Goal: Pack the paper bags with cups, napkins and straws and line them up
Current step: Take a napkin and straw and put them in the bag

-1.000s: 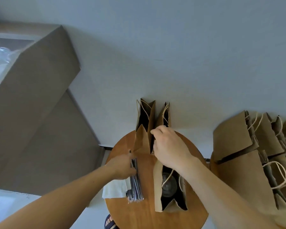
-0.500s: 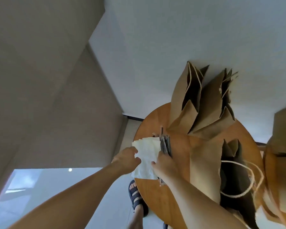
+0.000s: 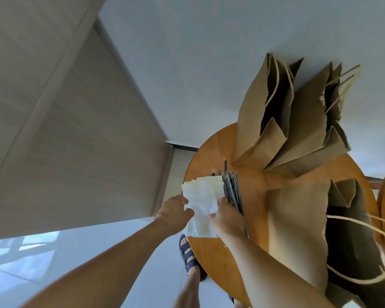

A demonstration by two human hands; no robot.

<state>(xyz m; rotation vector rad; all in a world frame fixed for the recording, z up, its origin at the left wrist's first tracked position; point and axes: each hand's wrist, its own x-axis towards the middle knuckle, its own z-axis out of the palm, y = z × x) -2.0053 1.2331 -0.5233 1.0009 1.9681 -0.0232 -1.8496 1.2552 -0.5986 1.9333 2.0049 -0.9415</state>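
Pinching the napkins (image 3: 201, 196) from opposite edges just below centre frame, the left hand (image 3: 173, 211) and right hand (image 3: 226, 216) hold them beside the straws (image 3: 232, 190) on the table (image 3: 209, 247); paper bags (image 3: 298, 230) stand at right.

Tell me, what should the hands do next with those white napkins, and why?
Probably peel one sheet off the napkins and lift it toward the nearest open bag. The left hand and right hand both pinch the pile's edges, it lies beside the straws on the table, and that bag stands open just to the right.
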